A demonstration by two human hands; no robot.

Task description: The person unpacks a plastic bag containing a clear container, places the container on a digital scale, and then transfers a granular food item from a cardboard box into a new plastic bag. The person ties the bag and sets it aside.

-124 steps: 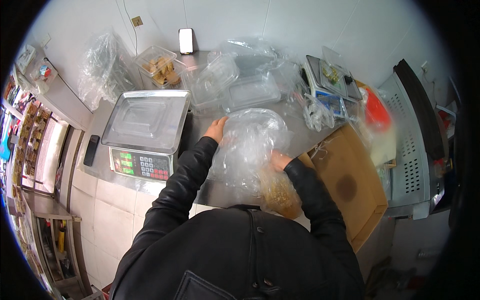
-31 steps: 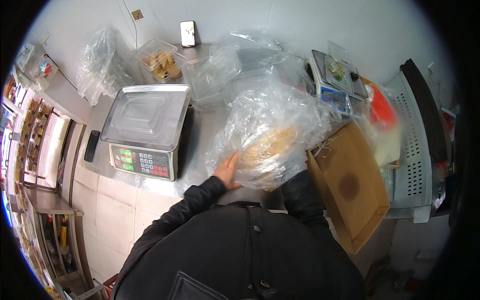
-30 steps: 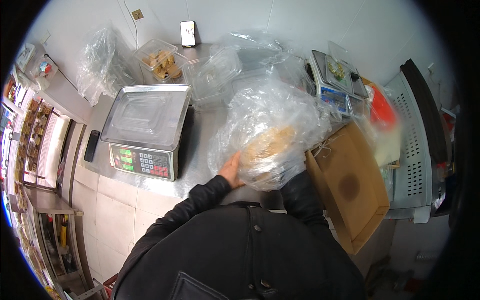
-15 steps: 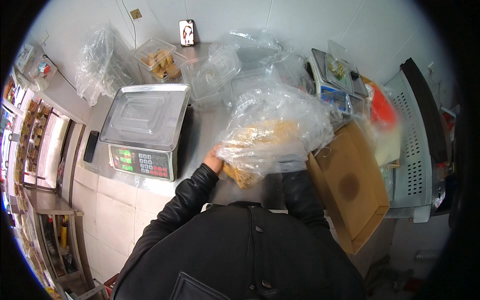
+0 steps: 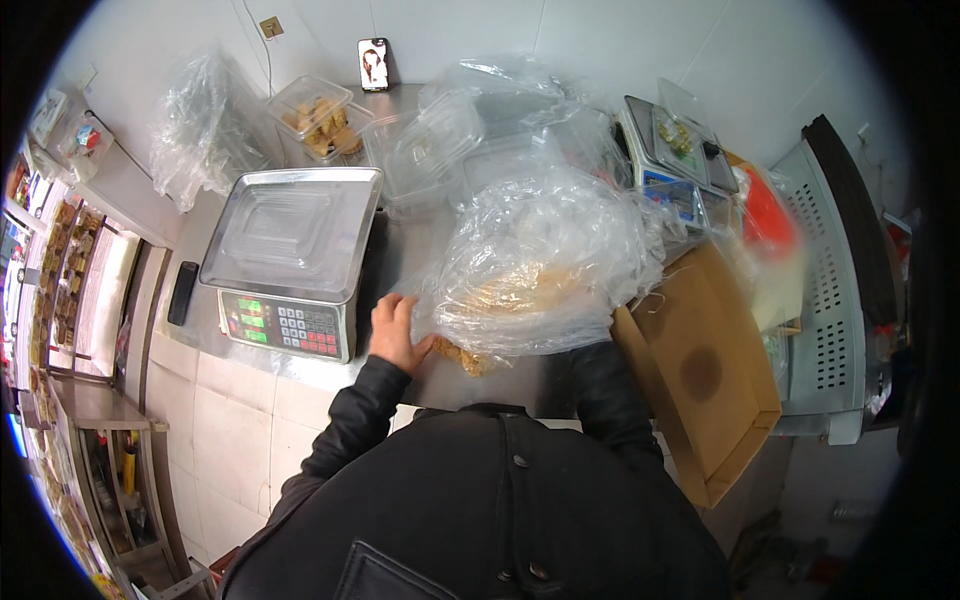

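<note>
Plastic bag; scale with marked keys.

Left grip spread, forearms forward; right grip hidden

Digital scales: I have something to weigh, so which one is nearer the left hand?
The silver digital scale with lit green displays, just to the left of the left hand; the blue-fronted digital scale stands farther back on the right.
</note>
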